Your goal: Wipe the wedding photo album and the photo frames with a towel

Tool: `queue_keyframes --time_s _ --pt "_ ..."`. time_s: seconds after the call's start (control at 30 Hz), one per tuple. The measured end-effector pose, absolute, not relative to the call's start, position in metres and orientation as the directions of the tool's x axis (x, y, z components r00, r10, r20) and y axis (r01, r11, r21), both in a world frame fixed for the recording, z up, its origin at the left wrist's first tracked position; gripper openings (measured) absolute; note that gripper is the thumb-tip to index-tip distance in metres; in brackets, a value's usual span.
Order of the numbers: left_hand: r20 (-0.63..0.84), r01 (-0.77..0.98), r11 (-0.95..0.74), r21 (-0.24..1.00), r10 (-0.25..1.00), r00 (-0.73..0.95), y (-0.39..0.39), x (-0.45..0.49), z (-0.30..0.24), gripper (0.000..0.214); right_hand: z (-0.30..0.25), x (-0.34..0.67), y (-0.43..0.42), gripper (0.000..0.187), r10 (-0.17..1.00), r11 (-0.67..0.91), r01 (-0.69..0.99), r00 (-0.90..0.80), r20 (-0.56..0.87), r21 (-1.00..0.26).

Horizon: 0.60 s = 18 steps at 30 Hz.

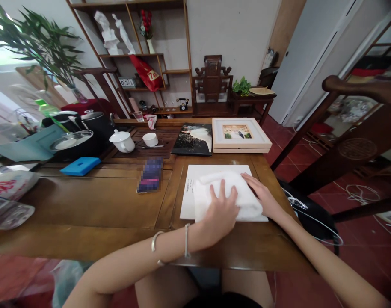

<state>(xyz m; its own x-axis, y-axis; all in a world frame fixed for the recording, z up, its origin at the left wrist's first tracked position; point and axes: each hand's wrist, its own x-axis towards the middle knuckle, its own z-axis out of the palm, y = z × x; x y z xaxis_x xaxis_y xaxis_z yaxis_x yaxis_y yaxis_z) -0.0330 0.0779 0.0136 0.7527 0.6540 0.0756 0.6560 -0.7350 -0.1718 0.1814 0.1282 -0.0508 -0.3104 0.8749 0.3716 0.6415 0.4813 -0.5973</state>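
A folded white towel (226, 182) lies on a white flat board (188, 201) with small dark print along its left side. My left hand (221, 211) rests on top of the towel, fingers spread and pressing lightly into the cloth. Along the towel's right edge my right hand (261, 194) lies with its fingers stretched out, touching the cloth; its thumb is hard to make out. Behind the board are a dark photo panel (194, 139) showing a white dress and a pale wooden box with a framed photo (242, 134).
The wooden table (125, 218) holds a blurred phone (150, 174), a blue block (80, 166), a white lidded cup (122, 141), a small white cup (150, 139) and a dark kettle (97, 128). Plastic packaging (12, 209) lies at left. A wooden chair (346, 141) stands at right.
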Motion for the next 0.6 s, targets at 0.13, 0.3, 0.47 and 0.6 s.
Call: queue_keyframes --time_s 0.13,0.3,0.47,0.6 --pt "0.075 0.662 -0.733 -0.157 0.660 0.748 0.108 -0.029 0.012 0.036 -0.047 0.181 0.128 0.051 0.853 0.519 0.624 -0.337 0.397 -0.584" --pt "0.102 0.634 -0.739 -0.228 0.630 0.770 0.076 -0.026 0.011 0.032 -0.047 0.182 0.127 0.052 0.868 0.494 0.632 -0.320 0.380 -0.597" --pt "0.071 0.585 -0.781 -0.219 0.585 0.808 0.020 -0.024 0.008 0.028 -0.050 0.180 0.128 0.042 0.896 0.438 0.659 -0.269 0.352 -0.611" --pt "0.047 0.610 -0.777 -0.158 0.611 0.790 0.029 -0.025 0.010 0.031 -0.052 0.180 0.129 0.041 0.898 0.435 0.654 -0.262 0.355 -0.619"
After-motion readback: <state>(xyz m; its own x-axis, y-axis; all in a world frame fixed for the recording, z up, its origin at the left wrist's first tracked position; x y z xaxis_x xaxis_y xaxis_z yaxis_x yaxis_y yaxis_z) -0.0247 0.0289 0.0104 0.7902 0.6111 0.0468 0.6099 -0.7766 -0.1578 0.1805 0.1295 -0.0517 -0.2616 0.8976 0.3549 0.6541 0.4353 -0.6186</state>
